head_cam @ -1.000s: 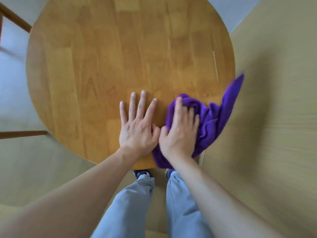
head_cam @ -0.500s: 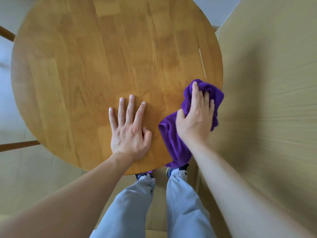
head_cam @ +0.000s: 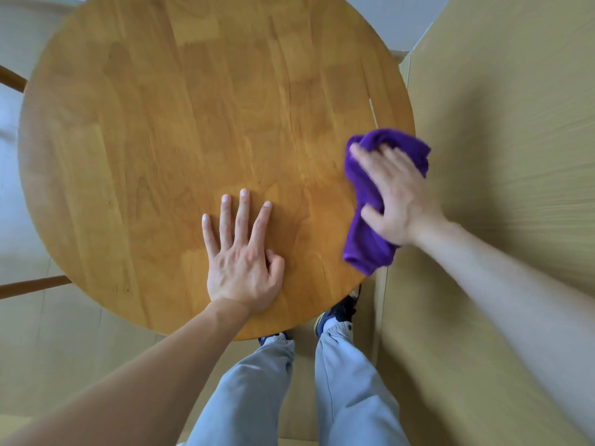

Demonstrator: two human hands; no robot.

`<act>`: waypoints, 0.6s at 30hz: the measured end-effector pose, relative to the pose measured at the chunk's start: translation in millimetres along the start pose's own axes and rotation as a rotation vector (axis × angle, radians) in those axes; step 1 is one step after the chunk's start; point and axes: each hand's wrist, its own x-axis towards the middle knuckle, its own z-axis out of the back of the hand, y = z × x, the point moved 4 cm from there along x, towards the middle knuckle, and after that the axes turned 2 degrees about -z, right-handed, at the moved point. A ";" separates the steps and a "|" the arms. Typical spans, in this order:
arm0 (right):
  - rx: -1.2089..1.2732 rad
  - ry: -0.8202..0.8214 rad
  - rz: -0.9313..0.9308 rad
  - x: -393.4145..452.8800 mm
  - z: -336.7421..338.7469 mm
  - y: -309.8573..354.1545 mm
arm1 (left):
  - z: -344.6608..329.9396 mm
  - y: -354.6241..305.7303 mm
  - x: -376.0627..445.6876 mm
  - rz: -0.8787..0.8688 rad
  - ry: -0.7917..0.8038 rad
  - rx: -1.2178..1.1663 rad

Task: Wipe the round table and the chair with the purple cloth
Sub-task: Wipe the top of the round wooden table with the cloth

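Note:
The round wooden table (head_cam: 193,123) fills the upper middle of the head view. My left hand (head_cam: 241,262) rests flat on its near part, fingers straight and spread. The bunched purple cloth (head_cam: 367,249) lies at the table's right edge, partly hanging past the rim. My right hand (head_cam: 399,201) presses down on top of the cloth with its fingers stretched over it; the fingers are blurred by motion. No chair can be clearly told in this view.
Two wooden bars (head_cam: 32,284) stick out from under the table at the left. A tan wall or panel (head_cam: 499,156) stands close on the right. My legs and shoes (head_cam: 338,313) are below the near rim.
My right hand has slid the cloth along the table's right edge, from the near rim beside my left hand to farther right and away from me. My left hand stays flat.

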 end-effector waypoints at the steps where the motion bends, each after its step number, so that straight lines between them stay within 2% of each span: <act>1: 0.048 -0.063 -0.122 9.7 3.9 -2.3 | -0.1 0.4 -0.1 0.002 -0.002 0.000; 4: 0.091 -0.236 -0.449 23.9 -0.2 20.6 | -0.1 0.8 -0.1 0.001 0.000 0.011; 6: 0.056 -0.280 -0.516 19.3 -11.0 51.6 | 0.5 0.6 0.4 0.001 0.002 0.017; 7: 0.046 -0.263 -0.484 13.1 -17.7 68.2 | 0.9 0.5 0.8 0.001 0.003 0.021; 9: 0.032 -0.163 -0.303 -7.0 -31.9 96.4 | 1.0 0.4 1.3 0.002 0.006 0.024; 12: -0.056 0.062 0.193 -44.1 -48.4 110.7 | 1.2 0.2 0.6 -0.001 0.007 0.028; 14: -0.162 0.191 0.475 -46.0 -44.9 90.4 | 2.2 -0.3 1.1 -0.001 0.003 0.023; 16: -0.219 0.206 0.507 -22.9 -31.8 56.6 | 3.3 -0.3 1.0 -0.001 0.004 0.016; 18: -0.165 0.120 0.291 10.1 -9.7 21.9 | 3.5 -0.8 0.6 -0.005 0.020 0.024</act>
